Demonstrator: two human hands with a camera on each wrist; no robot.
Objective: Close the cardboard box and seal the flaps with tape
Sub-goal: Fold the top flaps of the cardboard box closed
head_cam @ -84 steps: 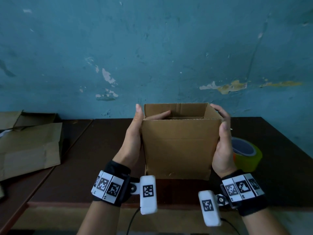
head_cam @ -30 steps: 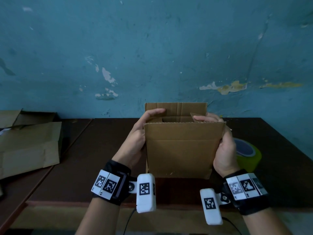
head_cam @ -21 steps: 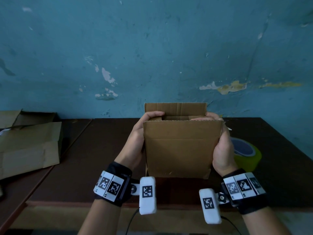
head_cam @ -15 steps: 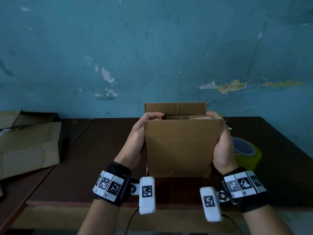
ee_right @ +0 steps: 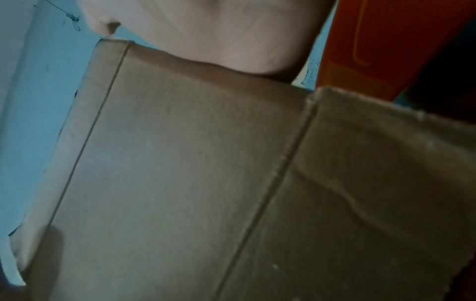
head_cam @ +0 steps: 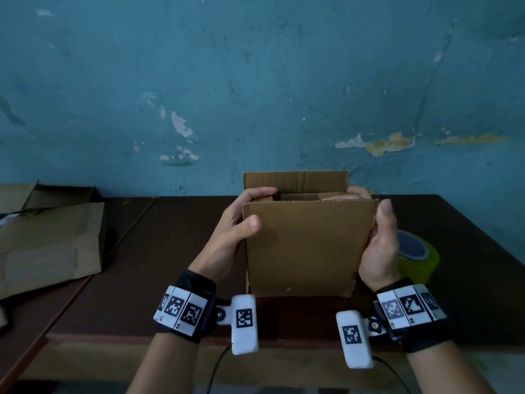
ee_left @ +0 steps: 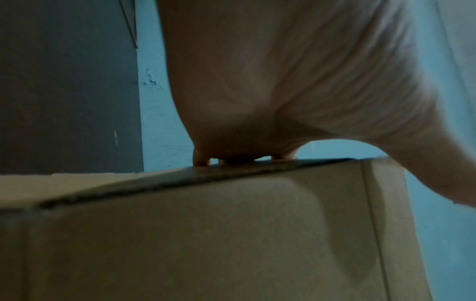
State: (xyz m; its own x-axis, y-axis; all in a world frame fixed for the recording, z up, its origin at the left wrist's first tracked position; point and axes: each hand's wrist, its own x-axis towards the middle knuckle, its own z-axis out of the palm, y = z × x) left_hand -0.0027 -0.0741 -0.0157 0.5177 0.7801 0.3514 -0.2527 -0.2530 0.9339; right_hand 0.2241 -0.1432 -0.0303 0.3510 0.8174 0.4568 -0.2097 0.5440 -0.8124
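A brown cardboard box (head_cam: 304,251) stands on the dark table (head_cam: 142,265), its near and far flaps upright. My left hand (head_cam: 238,220) grips the box's left top corner: fingers curl over the folded-in left side flap, thumb on the near flap. My right hand (head_cam: 375,231) grips the right top corner the same way, fingers over the right side flap, thumb up along the near flap's edge. The left wrist view shows the box (ee_left: 206,234) beneath the palm; the right wrist view shows its side (ee_right: 180,163). A green roll of tape (head_cam: 416,258) lies right of the box.
Flattened cardboard (head_cam: 48,240) lies at the table's left end. A blue peeling wall (head_cam: 255,81) rises directly behind the table. The table's front edge (head_cam: 284,339) runs just below my wrists.
Both hands have folded the two side flaps inward, fingers curling over the top. Lately both thumbs have come round onto the near flap.
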